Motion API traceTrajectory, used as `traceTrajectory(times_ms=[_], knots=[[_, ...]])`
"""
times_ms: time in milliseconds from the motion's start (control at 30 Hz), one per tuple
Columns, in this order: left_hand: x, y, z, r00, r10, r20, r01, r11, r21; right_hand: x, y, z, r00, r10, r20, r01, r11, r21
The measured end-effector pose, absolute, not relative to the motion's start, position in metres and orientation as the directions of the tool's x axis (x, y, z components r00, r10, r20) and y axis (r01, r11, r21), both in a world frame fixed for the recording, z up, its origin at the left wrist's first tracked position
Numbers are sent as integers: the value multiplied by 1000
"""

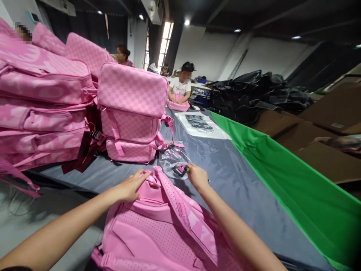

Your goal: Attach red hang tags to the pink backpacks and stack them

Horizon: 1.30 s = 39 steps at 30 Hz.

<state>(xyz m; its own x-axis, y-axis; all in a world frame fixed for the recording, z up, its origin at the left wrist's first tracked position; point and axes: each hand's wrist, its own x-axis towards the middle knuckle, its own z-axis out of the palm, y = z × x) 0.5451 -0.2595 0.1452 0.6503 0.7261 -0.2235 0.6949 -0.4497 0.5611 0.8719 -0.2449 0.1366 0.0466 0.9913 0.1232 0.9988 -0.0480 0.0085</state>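
Observation:
A pink backpack (146,222) lies right in front of me, its padded, dotted back panel and a shoulder strap (180,203) facing up. My left hand (131,188) rests on its top edge by the carry handle, fingers stretched out and holding nothing. Beyond the bag, my right hand (197,177) is closed around a slim tool with a green and black end (187,169); its kind is unclear, and a thin tip pokes out on the other side. This hand is beside a clear plastic bag (172,156) containing black-and-pink tags (179,170).
Stacked pink checkered backpacks (132,90) and pink patterned backpacks (42,90) rise at the left. A flat plastic-wrapped packet (203,126) lies on the grey-covered table (239,188). Green cloth (267,158) borders the right side. A co-worker (180,88) handles a pink item at the far end.

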Motion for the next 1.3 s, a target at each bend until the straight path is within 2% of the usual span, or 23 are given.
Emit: traceTrajectory(times_ms=[67, 133, 167, 233, 300, 333, 400, 467, 567, 633, 733, 800, 867, 967, 1033, 1133, 1300], knots=[[546, -267, 158, 613, 787, -74, 620, -421, 662, 857, -271, 160, -34, 967, 254, 996, 54, -73], [551, -276, 169, 487, 864, 130, 474, -387, 791, 836, -302, 178, -217, 871, 442, 923, 330, -197], [554, -281, 174, 428, 888, 167, 375, -343, 861, 824, -316, 184, -308, 784, 539, 839, 491, -234], [560, -289, 178, 452, 889, 73, 176, -169, 970, 802, -341, 189, -435, 602, 670, 650, 725, -230], [563, -298, 176, 551, 834, -37, 61, 4, 998, 786, -357, 188, -527, 526, 667, 576, 799, -174], [563, -303, 173, 556, 830, -41, 31, 28, 999, 781, -361, 186, -555, 529, 642, 576, 802, -162], [563, -311, 168, 450, 892, 36, 14, -47, 999, 776, -364, 183, -545, 590, 596, 606, 768, -206], [562, -319, 164, 324, 932, 161, 49, -186, 981, 773, -362, 181, -449, 692, 565, 642, 690, -334], [561, -328, 159, 313, 897, 311, 105, -358, 928, 766, -359, 181, -371, 779, 506, 642, 609, -466], [554, -331, 152, 346, 849, 401, 157, -473, 867, 763, -357, 180, -387, 818, 425, 685, 564, -462], [532, -335, 132, 344, 780, 522, 372, -624, 687, 763, -359, 175, -304, 894, 328, 818, 422, -391], [514, -338, 111, 314, 789, 527, 529, -607, 593, 763, -361, 169, -241, 923, 299, 864, 345, -366], [502, -343, 88, 288, 844, 453, 600, -528, 602, 759, -363, 164, -243, 934, 261, 858, 332, -391], [497, -351, 58, 283, 903, 324, 589, -431, 684, 748, -362, 161, -287, 941, 180, 836, 338, -433], [498, -355, 45, 273, 916, 293, 574, -400, 715, 741, -357, 162, -268, 957, 109, 857, 289, -426], [500, -355, 37, 244, 919, 310, 559, -394, 729, 735, -348, 168, -230, 972, 44, 899, 229, -374], [497, -353, 35, 218, 907, 360, 532, -419, 736, 728, -337, 175, -248, 968, -21, 943, 237, -235]])
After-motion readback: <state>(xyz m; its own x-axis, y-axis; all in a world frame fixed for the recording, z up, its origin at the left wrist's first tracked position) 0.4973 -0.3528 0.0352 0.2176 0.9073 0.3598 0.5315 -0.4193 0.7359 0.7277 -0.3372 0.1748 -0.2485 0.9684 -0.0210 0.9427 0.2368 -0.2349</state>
